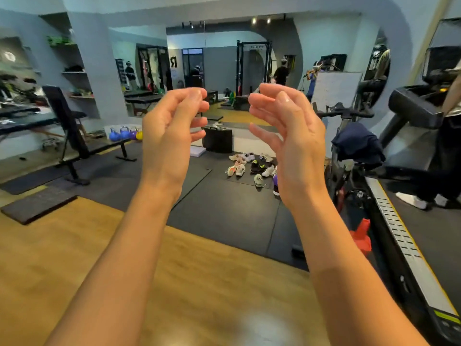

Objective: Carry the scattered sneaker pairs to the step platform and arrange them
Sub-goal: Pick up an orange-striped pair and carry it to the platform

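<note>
Several sneakers (252,166) lie scattered on the black floor mat a few steps ahead, white, pink, black with neon and pale green. Behind them stands a black step platform (217,140) against the mirror wall, with something small and pale on top of it. My left hand (172,131) and my right hand (287,136) are both raised at chest height in front of me, palms facing each other, fingers curled and apart. Neither hand holds anything. My right hand hides some of the sneakers on the right side of the pile.
A weight bench (74,136) stands at left, with coloured kettlebells (124,133) by the wall. An exercise bike (354,151) draped with dark cloth and a treadmill (409,233) line the right side. A person's legs (424,191) show on the treadmill. A red object (361,236) lies near the bike's base.
</note>
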Tool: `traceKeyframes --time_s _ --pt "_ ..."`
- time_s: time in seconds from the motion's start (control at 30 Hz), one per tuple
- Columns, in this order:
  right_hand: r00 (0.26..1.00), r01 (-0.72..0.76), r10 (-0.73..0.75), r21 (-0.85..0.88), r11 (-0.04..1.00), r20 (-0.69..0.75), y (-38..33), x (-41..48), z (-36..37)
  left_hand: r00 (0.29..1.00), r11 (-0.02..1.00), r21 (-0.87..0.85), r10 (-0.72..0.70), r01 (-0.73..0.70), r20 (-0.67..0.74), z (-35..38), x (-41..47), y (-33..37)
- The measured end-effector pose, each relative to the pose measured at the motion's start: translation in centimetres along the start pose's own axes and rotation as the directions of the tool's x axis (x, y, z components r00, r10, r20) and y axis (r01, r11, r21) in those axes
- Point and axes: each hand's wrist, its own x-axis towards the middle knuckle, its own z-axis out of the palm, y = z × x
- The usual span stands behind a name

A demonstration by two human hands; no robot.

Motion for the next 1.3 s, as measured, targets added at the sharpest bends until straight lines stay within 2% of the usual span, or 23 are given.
traceKeyframes --time_s 0.37,0.77,1.03,1.3 --pt "0.999 -0.017 0.013 -0.076 0.997 -0.047 15.4 16.5 -1.4 0.997 0.998 -0.026 -0.061 0.063 0.041 4.5 17.6 -15.2" --pt "0.993 0.002 -0.031 -0.260 0.966 -0.111 30.5 32.8 -0.8 0.980 0.983 -0.168 -0.048 0.081 0.191 9.0 37.0 -30.7" --pt "0.980 -0.056 -0.001 -0.285 0.957 -0.199 42.6 42.1 -2.3 0.964 0.980 -0.125 -0.119 0.152 0.238 11.3 46.5 -43.0" --pt "0.971 -0.099 0.049 -0.208 0.973 -0.232 55.4 54.1 -6.0 0.958 0.985 -0.035 -0.155 0.169 0.240 16.1 58.7 -53.8"
